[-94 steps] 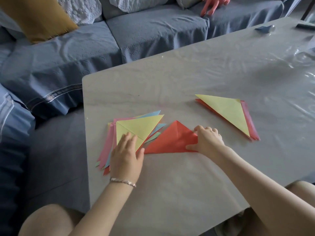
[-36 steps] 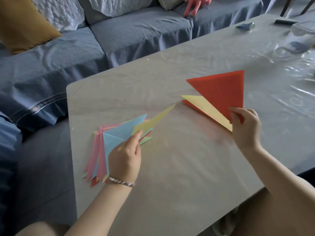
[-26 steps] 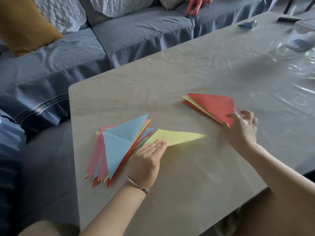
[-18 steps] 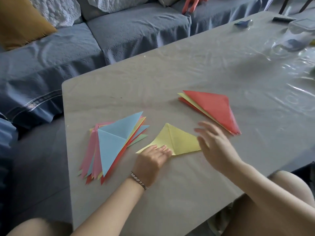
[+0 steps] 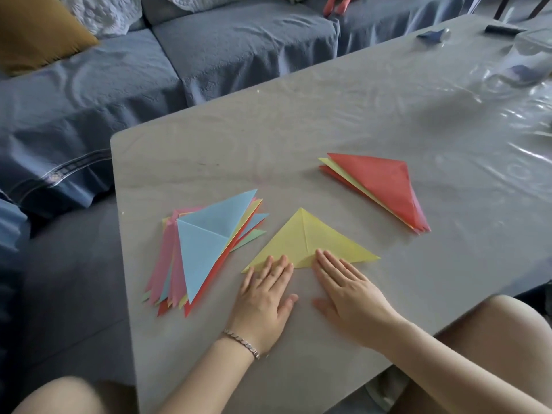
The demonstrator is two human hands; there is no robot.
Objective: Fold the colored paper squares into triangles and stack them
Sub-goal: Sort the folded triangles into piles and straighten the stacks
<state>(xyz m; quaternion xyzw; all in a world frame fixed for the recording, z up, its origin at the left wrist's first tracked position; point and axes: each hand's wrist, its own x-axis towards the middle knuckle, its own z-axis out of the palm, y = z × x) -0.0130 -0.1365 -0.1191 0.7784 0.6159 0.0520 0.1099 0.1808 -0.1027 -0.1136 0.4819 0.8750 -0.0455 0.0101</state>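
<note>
While fanned pile (image 5: 206, 249) of coloured sheets, blue on top, waits near left edge of tabletop (image 5: 328, 115), most of job seems left. Beside it left hand (image 5: 265, 297) flat, fingers (image 5: 276, 270) straight, tips pressing left corner of yellow triangle (image 5: 310, 240). Then right hand (image 5: 349, 291) flat too, fingers together, tips on same long near edge, nothing gripped. Toward right edge, well apart: finished stack (image 5: 382, 186), red on top, only few layers.

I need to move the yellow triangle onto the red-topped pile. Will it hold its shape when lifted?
Probably floppy: the yellow triangle is thin folded paper, and the left hand and right hand lie flat on its near edge. It likely weighs almost nothing. It may slide easily, since the table has a glossy cover.
</note>
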